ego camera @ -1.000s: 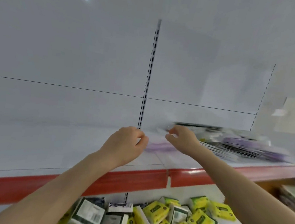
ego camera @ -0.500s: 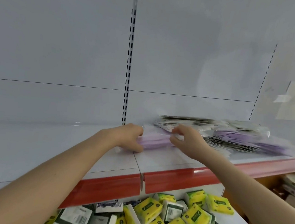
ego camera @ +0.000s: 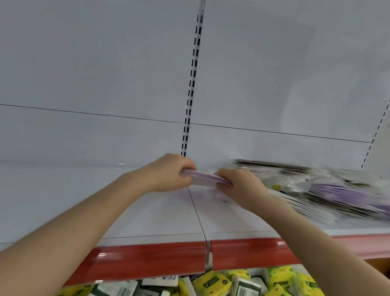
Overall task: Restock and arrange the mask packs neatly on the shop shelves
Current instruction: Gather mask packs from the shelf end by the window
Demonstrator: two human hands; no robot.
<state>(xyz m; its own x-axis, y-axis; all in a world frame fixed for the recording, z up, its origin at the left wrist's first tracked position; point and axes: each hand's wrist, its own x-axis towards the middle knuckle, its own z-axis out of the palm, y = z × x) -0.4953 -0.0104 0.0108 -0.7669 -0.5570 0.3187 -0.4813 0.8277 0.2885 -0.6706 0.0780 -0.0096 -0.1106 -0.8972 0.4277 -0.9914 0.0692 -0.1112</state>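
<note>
**Head view, upper shelf.** The left hand (ego camera: 170, 173) and the right hand (ego camera: 237, 187) each grip one end of a thin stack of mask packs (ego camera: 206, 179), with the fingers curled closely round the stack's edges. The stack is flat and narrow. It shows pale lilac layers with a whiter lower edge, and its printing is too blurred to read. It is held level and low over the white shelf (ego camera: 67, 195), above the seam between two shelf boards and just in front of the foot of the slotted upright (ego camera: 191, 88). Whether its underside touches the board cannot be told.

Just right of the right hand lies a loose pile of mask packs (ego camera: 326, 194). These are flat sleeves in white, grey and purple, some under clear film, fanned unevenly across the right board, with the right forearm crossing the pile's near left corner. A red edge strip (ego camera: 151, 255) runs along the shelf's near side. Below it, yellow and white tissue packs (ego camera: 212, 291) lie jumbled on a lower level.
</note>
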